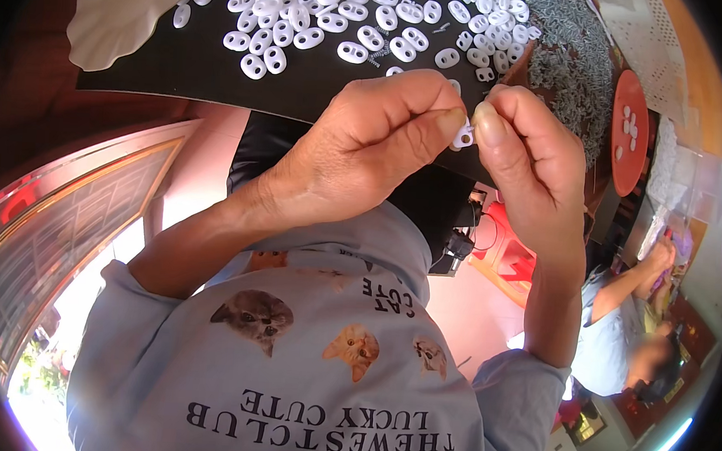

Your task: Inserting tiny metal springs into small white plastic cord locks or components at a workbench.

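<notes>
My left hand [383,136] pinches a small white two-hole plastic cord lock [465,138] between thumb and forefinger, just over the near edge of the black table. Beside it my right hand [531,149] is closed, its thumb and forefinger tips right up against the piece. What those right fingertips grip, if anything, is too small and hidden to make out. Beyond my hands lies a loose heap of similar white oval cord lock pieces [309,39]. A large pile of small grey metal springs [570,77] sits to the right of the heap.
A red-orange dish [628,163] with several small white pieces stands at the right. A pale wavy-edged tray [122,12] lies at the far left of the black table top [197,71]. Another person [619,332] sits at the right. A red stool [504,247] is below.
</notes>
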`<state>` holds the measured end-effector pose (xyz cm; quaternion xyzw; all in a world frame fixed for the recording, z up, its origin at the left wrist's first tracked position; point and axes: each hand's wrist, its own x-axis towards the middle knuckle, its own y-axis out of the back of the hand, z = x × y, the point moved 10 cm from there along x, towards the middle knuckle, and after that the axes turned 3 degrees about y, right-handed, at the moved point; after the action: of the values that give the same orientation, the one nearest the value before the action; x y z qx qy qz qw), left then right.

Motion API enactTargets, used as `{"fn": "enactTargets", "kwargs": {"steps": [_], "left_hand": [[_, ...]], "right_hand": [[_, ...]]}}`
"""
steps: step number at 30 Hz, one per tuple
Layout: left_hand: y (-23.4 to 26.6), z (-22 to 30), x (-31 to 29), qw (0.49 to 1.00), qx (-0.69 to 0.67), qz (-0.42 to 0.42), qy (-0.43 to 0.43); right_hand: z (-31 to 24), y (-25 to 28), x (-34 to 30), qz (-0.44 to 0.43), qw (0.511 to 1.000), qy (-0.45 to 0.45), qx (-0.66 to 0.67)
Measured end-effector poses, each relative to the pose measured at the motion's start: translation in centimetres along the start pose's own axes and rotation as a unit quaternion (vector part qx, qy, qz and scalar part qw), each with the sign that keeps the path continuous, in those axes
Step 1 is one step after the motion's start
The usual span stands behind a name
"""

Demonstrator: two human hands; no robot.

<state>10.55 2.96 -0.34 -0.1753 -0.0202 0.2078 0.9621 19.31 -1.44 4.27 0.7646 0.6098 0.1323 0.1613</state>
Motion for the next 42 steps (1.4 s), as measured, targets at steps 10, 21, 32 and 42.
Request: {"fn": "enactTargets", "kwargs": {"steps": [10, 21, 32, 42], "left_hand": [[-0.2, 0.3, -0.1, 1.000, 0.005, -0.010, 0.003], [-0.1, -0.1, -0.3, 0.999, -0.002, -0.022, 0.027], [0.1, -0.6, -0.6, 0.999, 0.007, -0.015, 0.047], [0.9, 0.7, -1.0, 0.998, 0.059, 0.009, -0.032]], "right_hand": [[-1.3, -0.5, 0.0, -0.040, 0.993, 0.095, -0.059], [0.6, -0.4, 0.0, -0.051, 0.998, -0.006, 0.020], [0.1, -1.5, 0.0, -0.037, 0.997, 0.050, -0.035], [0.2, -0.8, 0.2, 0.000, 0.999, -0.022, -0.032]]}}
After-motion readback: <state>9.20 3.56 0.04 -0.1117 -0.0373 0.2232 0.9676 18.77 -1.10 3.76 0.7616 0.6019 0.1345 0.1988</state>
